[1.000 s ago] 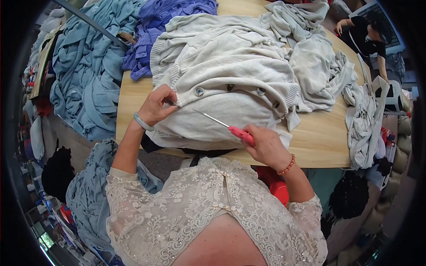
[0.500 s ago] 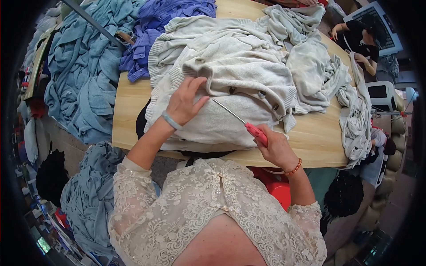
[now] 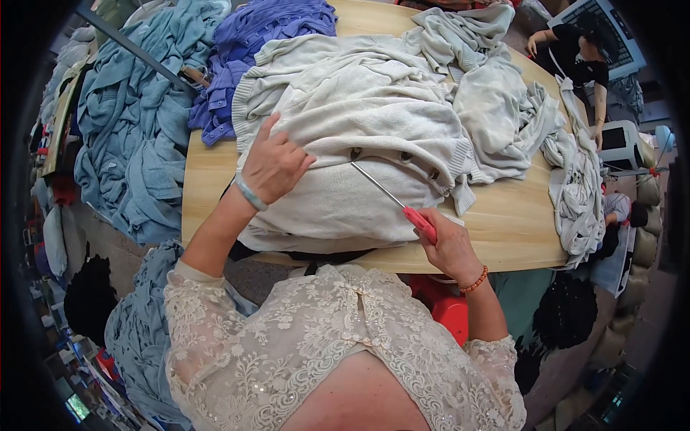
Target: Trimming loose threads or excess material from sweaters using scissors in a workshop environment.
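A pale cream knit cardigan [image 3: 330, 208] lies bunched on the wooden table [image 3: 514, 233] in front of me. Dark buttons [image 3: 406, 156] show along its folded front edge. My left hand [image 3: 273, 161] rests over the cardigan's left part, index finger stretched away and the others loosely bent, with nothing seen in it. Wrapped round the red handle of a tool with a long thin metal shaft [image 3: 381, 186] is my right hand [image 3: 449, 241]. The shaft's tip points up and left, close to the leftmost button; I cannot tell whether it touches the knit.
More pale knitwear [image 3: 496, 108] spreads to the right and hangs over the table's right edge. Purple garments [image 3: 269, 32] lie at the back, and a blue-grey heap [image 3: 133, 136] stands at the left. A person [image 3: 582, 65] in black is at the far right. A red stool [image 3: 451, 316] is below the table.
My left hand has moved left and a little down, away from the raised fold. That fold now lies flatter. The right hand and its tool have shifted only slightly.
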A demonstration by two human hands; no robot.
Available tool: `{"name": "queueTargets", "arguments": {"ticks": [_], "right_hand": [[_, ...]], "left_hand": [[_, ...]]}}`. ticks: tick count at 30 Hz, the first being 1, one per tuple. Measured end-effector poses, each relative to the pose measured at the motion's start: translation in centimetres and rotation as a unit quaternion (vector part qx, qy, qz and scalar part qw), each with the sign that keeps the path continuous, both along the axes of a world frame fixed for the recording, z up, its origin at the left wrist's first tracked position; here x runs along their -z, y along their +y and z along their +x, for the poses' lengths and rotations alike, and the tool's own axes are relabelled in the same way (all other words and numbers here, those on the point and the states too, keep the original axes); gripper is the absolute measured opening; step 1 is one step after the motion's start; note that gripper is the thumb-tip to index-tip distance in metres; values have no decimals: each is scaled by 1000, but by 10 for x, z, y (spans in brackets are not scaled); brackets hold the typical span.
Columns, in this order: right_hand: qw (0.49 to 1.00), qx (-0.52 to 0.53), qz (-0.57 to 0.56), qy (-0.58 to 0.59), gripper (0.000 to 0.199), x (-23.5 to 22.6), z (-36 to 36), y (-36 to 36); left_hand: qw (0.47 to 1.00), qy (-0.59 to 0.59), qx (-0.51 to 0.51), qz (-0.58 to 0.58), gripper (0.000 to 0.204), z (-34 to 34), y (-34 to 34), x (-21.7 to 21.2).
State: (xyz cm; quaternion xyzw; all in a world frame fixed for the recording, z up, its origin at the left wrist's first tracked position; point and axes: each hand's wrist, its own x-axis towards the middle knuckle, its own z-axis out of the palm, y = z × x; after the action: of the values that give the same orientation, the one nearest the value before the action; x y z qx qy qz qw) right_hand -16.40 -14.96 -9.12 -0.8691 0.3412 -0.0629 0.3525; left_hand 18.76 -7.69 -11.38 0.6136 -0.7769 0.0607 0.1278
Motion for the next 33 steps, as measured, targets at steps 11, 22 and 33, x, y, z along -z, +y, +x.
{"name": "queueTargets", "arguments": {"ticks": [11,22,33], "right_hand": [[998,-48,4,51,23,-2,24,-8],[999,30,1,-33,21,6,-14,-6],[997,59,3,44,19,16,-25,1]], "left_hand": [[968,238,-50,62,23,-11,3,34],[943,327,-39,-44,27,-65,-29,32],[918,358,-171,-8,14,-69,-56,52]]}}
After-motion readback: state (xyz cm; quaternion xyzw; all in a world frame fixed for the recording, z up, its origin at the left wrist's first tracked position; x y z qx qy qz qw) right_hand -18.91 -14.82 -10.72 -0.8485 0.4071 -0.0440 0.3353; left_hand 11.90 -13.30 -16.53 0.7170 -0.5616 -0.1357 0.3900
